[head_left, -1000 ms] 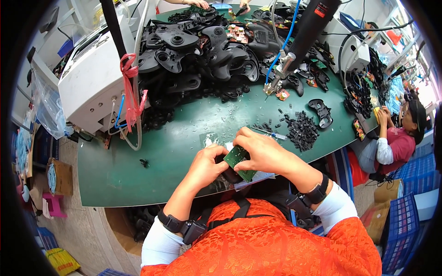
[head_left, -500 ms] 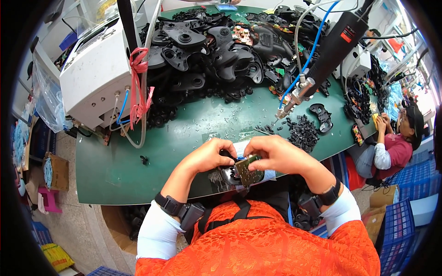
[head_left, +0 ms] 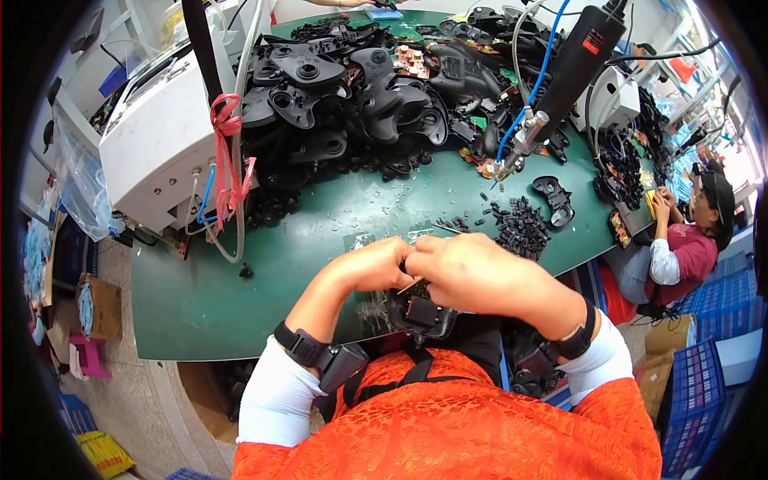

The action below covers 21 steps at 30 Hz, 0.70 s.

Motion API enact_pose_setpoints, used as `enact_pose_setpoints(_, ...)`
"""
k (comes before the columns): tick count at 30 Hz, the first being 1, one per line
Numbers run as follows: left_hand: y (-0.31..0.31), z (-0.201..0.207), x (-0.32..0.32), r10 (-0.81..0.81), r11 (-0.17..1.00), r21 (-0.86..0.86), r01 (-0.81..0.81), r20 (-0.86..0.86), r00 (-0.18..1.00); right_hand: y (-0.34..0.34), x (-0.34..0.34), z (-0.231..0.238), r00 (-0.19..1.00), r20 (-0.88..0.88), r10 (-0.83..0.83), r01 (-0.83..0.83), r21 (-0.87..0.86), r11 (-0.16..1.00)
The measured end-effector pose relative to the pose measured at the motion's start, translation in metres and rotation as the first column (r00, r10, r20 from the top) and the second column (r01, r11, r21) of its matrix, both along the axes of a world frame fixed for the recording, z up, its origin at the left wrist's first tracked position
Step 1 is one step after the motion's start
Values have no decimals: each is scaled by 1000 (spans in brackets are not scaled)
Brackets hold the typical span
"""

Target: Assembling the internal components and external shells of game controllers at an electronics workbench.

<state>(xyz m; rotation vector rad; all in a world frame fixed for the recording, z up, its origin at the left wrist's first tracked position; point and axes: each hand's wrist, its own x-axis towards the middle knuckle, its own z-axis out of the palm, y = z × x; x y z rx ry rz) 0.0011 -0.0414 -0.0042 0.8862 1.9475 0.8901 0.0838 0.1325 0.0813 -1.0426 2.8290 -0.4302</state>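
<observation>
At the table's near edge, my left hand (head_left: 376, 264) and my right hand (head_left: 452, 268) meet with fingertips bent inward. Below them is a black game controller shell (head_left: 408, 322) with a dark, boxy part (head_left: 422, 310) in its middle. The thin edge of a circuit board (head_left: 410, 286) shows tilted between my fingers, most of it hidden by my right hand. My left thumb and fingers are closed at the shell's upper left side; their exact grip is partly covered. Just beyond my right hand lies a heap of small black parts (head_left: 522, 228).
A big pile of black controller shells (head_left: 352, 104) covers the far side of the green table (head_left: 192, 308). A black screwdriver tool (head_left: 580, 60) hangs at right. At left stands a white machine (head_left: 156, 148) with hoses. A co-worker (head_left: 688, 240) sits at far right.
The circuit board, shown face-on before, is now tilted edge-on under my right hand, which has moved left to meet my left. The shell's boxy middle part has come into view.
</observation>
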Motion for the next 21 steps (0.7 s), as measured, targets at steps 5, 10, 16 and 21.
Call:
enact_pose_setpoints(5,-1,-22,-11,-76,980,192,60,79,994,-8,23,-12,900,-385,206,-202,50,978)
enact_pose_setpoints(10,-4,-42,-20,36,981,187,-48,63,997,28,51,-62,851,-508,132,-210,-101,972)
enact_pose_setpoints(16,-8,-35,-22,123,965,184,-188,317,940,43,73,-96,929,-369,34,-95,-148,984)
enact_pose_setpoints(21,-9,-47,8,445,782,353,-513,260,857,38,72,-98,929,-369,-41,-38,-203,978)
